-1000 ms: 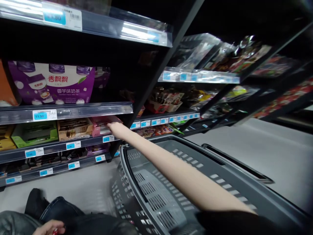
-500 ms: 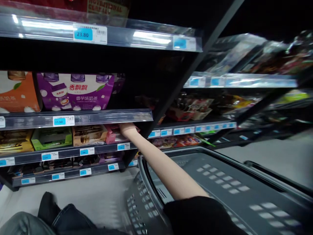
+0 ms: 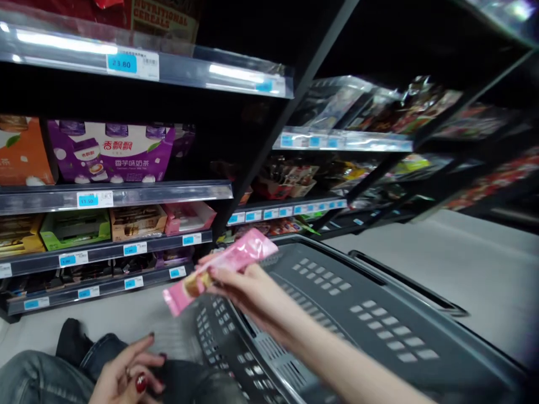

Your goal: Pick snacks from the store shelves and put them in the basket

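Observation:
A long pink sachet (image 3: 246, 251) with a small brown picture on it is gripped in my right hand (image 3: 236, 283), over the near left corner of the grey shopping basket (image 3: 332, 320). My thumb lies across the sachet and the other fingers curl beneath it. Low in the view, my left hand (image 3: 130, 373) is held above my knees with its fingers loosely bent and apart, nothing in them. The pink display box (image 3: 189, 217) stands on a low shelf to the left of the sachet, its front open.
Green (image 3: 76, 230) and orange (image 3: 138, 223) display boxes stand beside the pink one. On the shelf above sits a purple milk tea carton (image 3: 112, 151). The basket's black handle (image 3: 408, 283) lies along its right side. More shelves of packaged goods run off to the right.
My right hand has come out of the low shelf with the pink sachet and is now over the basket's edge. My left hand has come into view at the bottom. The view has turned right.

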Available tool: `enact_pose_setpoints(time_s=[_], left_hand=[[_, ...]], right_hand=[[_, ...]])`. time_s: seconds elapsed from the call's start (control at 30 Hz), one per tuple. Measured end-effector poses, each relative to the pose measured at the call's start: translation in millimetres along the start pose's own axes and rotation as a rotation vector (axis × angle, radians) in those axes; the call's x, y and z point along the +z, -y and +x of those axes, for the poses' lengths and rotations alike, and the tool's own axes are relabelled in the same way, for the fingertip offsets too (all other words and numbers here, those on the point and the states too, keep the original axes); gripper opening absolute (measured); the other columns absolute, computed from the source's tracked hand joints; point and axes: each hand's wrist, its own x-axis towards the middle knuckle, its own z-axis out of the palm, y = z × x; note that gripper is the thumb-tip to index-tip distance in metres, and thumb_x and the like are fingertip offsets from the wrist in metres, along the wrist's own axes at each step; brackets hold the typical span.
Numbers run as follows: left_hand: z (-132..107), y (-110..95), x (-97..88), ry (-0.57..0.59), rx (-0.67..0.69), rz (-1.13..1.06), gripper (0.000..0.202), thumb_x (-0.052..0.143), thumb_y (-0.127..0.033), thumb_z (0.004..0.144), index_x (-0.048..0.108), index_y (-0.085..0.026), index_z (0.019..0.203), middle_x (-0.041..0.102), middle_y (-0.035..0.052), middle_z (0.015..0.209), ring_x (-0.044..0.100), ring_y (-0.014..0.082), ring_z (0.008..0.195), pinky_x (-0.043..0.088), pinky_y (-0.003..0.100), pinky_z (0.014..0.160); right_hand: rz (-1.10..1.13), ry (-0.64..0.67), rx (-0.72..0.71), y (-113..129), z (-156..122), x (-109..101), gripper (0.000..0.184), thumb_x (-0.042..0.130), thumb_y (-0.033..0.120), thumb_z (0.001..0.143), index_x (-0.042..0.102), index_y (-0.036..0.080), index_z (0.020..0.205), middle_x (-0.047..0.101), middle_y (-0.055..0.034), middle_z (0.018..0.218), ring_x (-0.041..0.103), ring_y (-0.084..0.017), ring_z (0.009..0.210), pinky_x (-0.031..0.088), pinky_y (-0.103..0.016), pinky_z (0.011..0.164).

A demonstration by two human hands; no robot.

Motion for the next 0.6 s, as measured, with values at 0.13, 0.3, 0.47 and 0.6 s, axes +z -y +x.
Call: enact_pose_setpoints(time_s=[0.13,0.3,0.47,0.6], left_hand=[[-16.5,-34.1,36.4,-0.033,0.005,-0.164,0.051,0.079,-0.047,0.051,0.071,-0.020,0.094,0.072,0.0098,0.079,0.066,0.0210,0.060,0.055,0.029,0.050],[-34.0,-44.0,26.2,-0.243,0.018,-0.100,0.035,0.072,-0.045,0.064,0.073,-0.012,0.077,0.070,0.0083,0.057,0.063,0.0180,0.044,0.053,0.024,0.041],[-47.4,-46.8,-6.0,-0.276,0.022,-0.028,0.037,0.069,-0.043,0.068,0.072,-0.007,0.075,0.071,0.0136,0.062,0.064,0.0180,0.047,0.052,0.023,0.044],[-55.1,-48.1,-17.7,-0.254,0.013,-0.049,0.039,0.064,-0.042,0.074,0.073,-0.004,0.077,0.071,0.0172,0.063,0.063,0.0169,0.047,0.051,0.022,0.046]], right_hand=[[0.299,-0.062,0.084,-21.0,-69.9,63.3,0.028,0.074,0.033,0.066,0.065,0.016,0.087,0.069,-0.0070,0.084,0.064,-0.020,0.079,0.049,-0.030,0.075],[0.497,-0.195,0.020,-56.7,-82.5,90.5,0.034,0.075,0.044,0.064,0.068,0.015,0.081,0.067,-0.0052,0.073,0.060,-0.014,0.062,0.046,-0.021,0.056],[0.556,-0.265,0.039,-81.8,-70.0,101.6,0.031,0.077,0.039,0.062,0.065,0.011,0.064,0.051,0.0011,0.038,0.045,-0.008,0.035,0.036,-0.017,0.036],[0.586,-0.290,0.081,-91.2,-69.7,113.6,0.030,0.078,0.037,0.060,0.061,0.012,0.058,0.052,0.0002,0.038,0.045,-0.009,0.034,0.037,-0.018,0.035]])
